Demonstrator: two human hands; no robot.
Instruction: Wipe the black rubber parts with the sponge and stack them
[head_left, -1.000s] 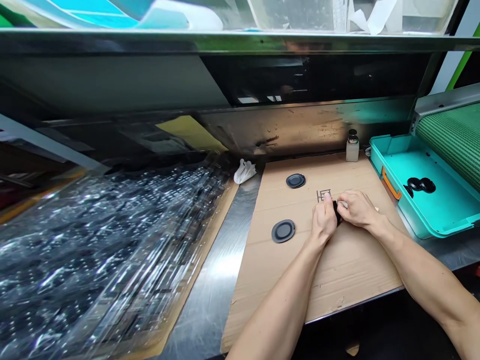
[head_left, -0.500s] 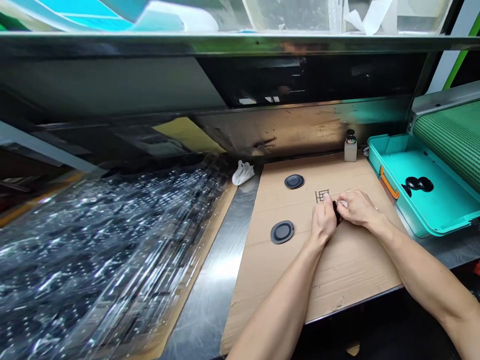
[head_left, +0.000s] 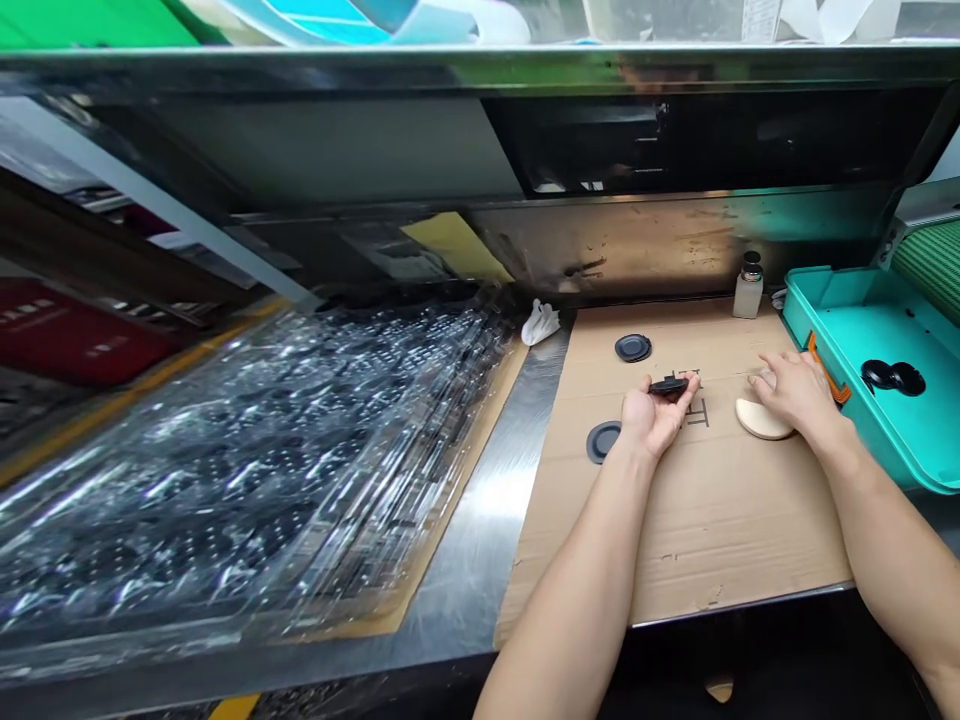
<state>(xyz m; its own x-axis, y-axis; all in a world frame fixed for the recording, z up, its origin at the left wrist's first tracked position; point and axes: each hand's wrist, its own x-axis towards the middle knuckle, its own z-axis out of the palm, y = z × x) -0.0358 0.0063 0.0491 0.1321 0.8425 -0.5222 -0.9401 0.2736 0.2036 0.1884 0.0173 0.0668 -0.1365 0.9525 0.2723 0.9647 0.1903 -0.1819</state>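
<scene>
My left hand (head_left: 654,418), palm up over the cardboard sheet (head_left: 720,510), has its fingers around a small black round part (head_left: 668,385). To the right, my right hand (head_left: 796,390) reaches over a pale round pad (head_left: 763,420) on the cardboard. Its fingers are curved and apart, and a whitish thing under them is too unclear to name. Two dark round discs lie left of my left hand: one farther back (head_left: 633,348), and a nearer one (head_left: 604,441) partly behind my left wrist.
A teal tray (head_left: 862,410) with black round parts stands at the right. Behind the cardboard is a small bottle (head_left: 748,287). Stacked clear plastic trays (head_left: 247,470) fill the left, near a crumpled white wipe (head_left: 540,323). A metal shelf edge (head_left: 480,75) crosses above.
My hands have separated; the right moved away to the right, uncovering the pale pad. My left hand turned palm up with the black part. The view has shifted left.
</scene>
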